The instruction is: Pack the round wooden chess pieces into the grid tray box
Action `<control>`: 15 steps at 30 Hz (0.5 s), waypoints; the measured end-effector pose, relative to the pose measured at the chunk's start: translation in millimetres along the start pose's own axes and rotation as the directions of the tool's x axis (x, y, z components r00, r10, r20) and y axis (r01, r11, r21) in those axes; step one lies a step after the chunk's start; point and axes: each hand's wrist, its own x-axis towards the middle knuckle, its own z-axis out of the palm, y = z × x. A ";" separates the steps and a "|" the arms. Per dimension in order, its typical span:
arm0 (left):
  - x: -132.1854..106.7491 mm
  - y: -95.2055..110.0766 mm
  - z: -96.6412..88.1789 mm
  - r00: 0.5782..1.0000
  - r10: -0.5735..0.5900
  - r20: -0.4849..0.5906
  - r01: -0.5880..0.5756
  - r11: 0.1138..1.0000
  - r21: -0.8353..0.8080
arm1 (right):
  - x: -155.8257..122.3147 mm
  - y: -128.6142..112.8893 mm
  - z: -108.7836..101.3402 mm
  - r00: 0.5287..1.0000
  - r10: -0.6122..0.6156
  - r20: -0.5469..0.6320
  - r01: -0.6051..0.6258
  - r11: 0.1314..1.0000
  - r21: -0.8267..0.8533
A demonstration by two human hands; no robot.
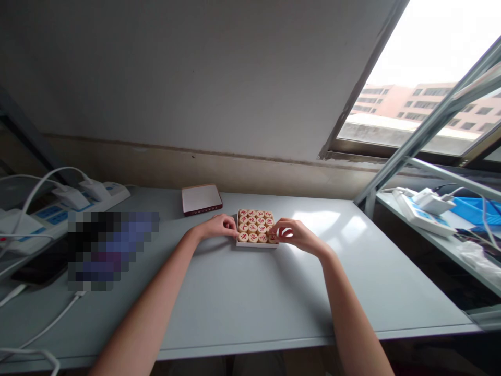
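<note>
A shallow open box [256, 245] stands on the grey desk, filled with rows of round pale xiangqi pieces [252, 228] bearing red characters. My left hand [215, 226] is closed at the box's left side, thumb and fingertips pinched against its wall. On the opposite side my right hand [297, 234] curls its thumb and fingers into a ring. Its fingertips rest on the xiangqi piece [272, 238] in the front right corner, partly covering that piece and the one behind it.
The box lid [202, 199] lies inside-up behind my left hand. Power strips with plugs and cables [70, 201] and a dark phone [41, 266] lie at the left, beside a pixelated patch. A metal frame [391, 167] and another power strip [425, 211] are at the right.
</note>
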 end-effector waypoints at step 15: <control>-9.0 -22.7 -8.6 0.644 -0.048 -0.764 0.443 0.838 0.320 | 0.8 -3.5 0.0 0.999 -0.010 -0.045 0.006 0.996 -0.089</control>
